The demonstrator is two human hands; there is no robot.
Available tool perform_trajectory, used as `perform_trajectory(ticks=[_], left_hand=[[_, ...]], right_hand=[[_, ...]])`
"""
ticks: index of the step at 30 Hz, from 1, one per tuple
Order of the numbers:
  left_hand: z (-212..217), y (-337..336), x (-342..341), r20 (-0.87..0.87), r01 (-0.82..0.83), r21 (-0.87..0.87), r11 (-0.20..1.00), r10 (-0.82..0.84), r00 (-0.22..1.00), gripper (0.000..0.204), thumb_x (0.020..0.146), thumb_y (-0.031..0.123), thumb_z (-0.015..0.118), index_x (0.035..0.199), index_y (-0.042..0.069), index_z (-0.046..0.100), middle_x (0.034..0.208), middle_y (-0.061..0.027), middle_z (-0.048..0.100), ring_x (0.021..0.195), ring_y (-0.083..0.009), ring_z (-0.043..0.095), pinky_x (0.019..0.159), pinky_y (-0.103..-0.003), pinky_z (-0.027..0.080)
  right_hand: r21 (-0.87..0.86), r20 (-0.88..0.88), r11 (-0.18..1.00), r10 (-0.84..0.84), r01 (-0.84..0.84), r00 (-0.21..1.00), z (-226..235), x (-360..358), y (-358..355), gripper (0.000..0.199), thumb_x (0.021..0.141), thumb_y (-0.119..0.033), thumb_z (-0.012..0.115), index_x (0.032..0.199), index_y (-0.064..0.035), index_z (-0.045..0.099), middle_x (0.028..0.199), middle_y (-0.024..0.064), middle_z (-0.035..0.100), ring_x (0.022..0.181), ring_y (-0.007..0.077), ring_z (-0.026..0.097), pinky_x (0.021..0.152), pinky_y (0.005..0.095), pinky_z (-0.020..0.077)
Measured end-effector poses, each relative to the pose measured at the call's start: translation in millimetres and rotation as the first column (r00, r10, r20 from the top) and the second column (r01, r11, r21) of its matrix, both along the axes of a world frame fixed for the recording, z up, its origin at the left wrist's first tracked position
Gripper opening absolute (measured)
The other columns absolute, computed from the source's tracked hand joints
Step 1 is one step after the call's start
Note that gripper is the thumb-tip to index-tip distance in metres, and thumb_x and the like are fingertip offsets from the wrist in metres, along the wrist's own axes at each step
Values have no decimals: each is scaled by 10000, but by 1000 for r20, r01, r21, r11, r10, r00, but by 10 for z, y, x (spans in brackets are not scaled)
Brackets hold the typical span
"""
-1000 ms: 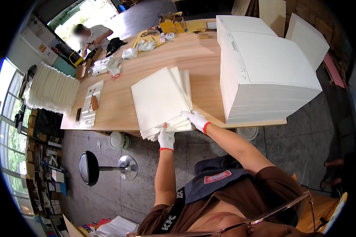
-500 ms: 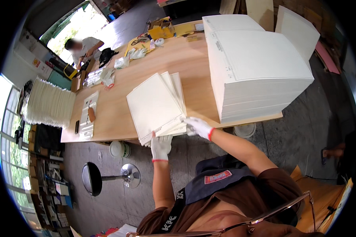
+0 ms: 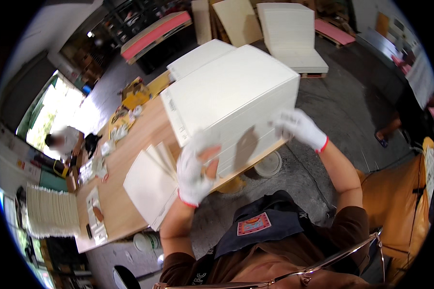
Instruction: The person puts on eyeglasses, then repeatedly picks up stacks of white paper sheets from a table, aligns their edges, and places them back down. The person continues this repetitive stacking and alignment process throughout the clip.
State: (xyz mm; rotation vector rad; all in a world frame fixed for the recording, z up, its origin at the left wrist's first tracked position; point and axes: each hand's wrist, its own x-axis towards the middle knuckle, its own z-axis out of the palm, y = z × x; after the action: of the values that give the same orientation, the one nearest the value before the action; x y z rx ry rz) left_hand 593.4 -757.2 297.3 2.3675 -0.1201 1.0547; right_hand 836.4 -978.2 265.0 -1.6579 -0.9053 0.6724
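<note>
My left hand, in a white glove with a red cuff and bare thumb and fingertip, is raised in front of the tall stack of white sheets. Its fingers are apart and nothing is in them; their tips blur with motion. My right hand, gloved the same way, hovers by the stack's right front corner. It looks empty, its fingers loosely bent and partly smeared; whether it touches the stack I cannot tell. A fanned pile of white printed sheets lies on the wooden table, left of my left hand and partly covered by it.
Another stack of white sheets stands on a pallet behind. A ruffled paper pile is at the far left. A person sits beyond the table. A lidded bucket stands below the front edge, and an orange-brown covered object at the right.
Both hands have left the fanned sheets. My left hand rose to the big stack's front; my right hand moved right to its corner. The view has turned to the right.
</note>
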Motion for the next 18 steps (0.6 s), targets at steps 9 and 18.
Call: perform_trajectory(ticks=[9,18], left_hand=[[856,36,2302,-606,41,217,975,102,789,303,905,220,667,1194,130,689,1188,-99,679,1088,-256,643,922,-362,496],[557,-9,2538,-614,22,146,989,73,786,347,907,263,687,1224,121,679,1148,-139,609,1064,-263,643,924,-362,484]], right_hand=[[-135,604,756,-449,640,658,482,1121,-100,800,866,-813,435,1144,-96,654,1081,173,707,1075,349,659,912,427,479],[87,931,936,-198,341,306,596,1453,104,586,921,-668,498,834,-108,643,823,107,675,796,316,666,684,428,510]])
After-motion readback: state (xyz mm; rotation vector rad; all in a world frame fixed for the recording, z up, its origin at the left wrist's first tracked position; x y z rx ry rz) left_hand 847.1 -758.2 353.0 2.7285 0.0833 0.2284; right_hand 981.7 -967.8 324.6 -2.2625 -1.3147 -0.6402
